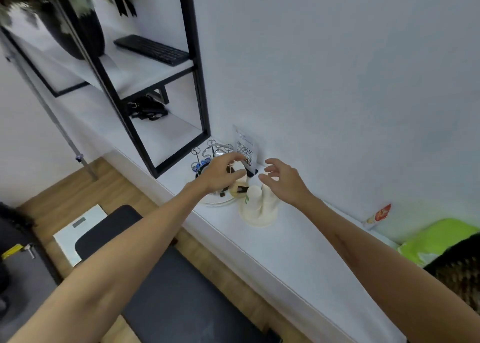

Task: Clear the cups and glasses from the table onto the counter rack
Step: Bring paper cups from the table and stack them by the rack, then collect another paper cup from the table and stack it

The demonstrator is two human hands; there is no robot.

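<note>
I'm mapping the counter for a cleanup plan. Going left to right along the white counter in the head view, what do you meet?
Wire cup rack → left hand → cream cup stand → right hand → red-and-white packet → green bag.

Left hand (220, 172) over wire cup rack (211, 152), fingers curled around a pale cup (240, 170). Right hand (281, 179) spread, holding nothing, above cream holder (259, 213) with upturned paper cups (255, 196) on white counter (298, 249).
</note>
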